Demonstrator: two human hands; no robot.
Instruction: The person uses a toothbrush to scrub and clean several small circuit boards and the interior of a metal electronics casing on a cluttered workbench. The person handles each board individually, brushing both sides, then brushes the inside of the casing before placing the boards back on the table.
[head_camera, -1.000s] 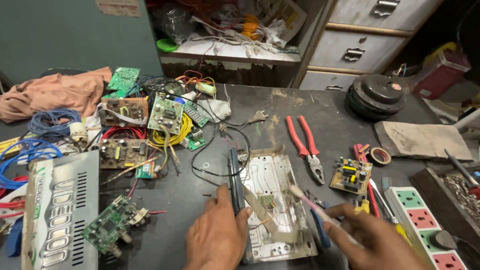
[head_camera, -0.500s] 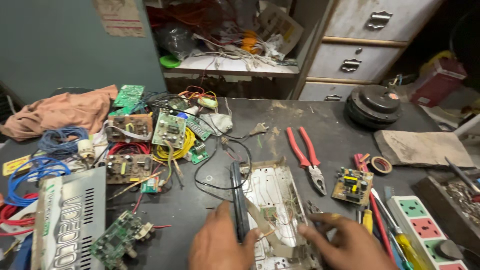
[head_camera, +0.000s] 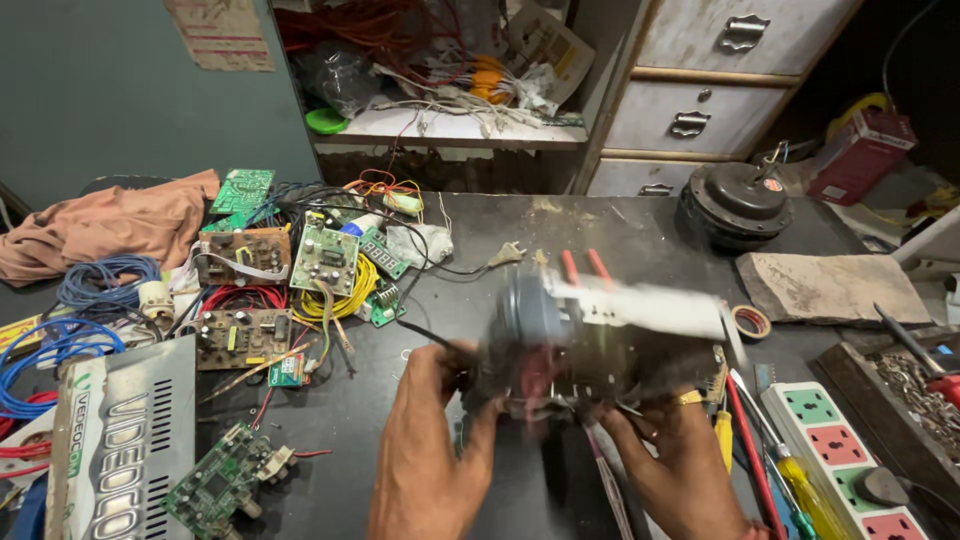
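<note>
Both forearms are bare as far as the shot goes, no sleeves, no gloves. Left hand (head_camera: 425, 455) has no rings or watch that I can spot. Right hand (head_camera: 680, 465) looks plain too, though it's a bit motion-blurred, so tiny details are hard to call.
</note>
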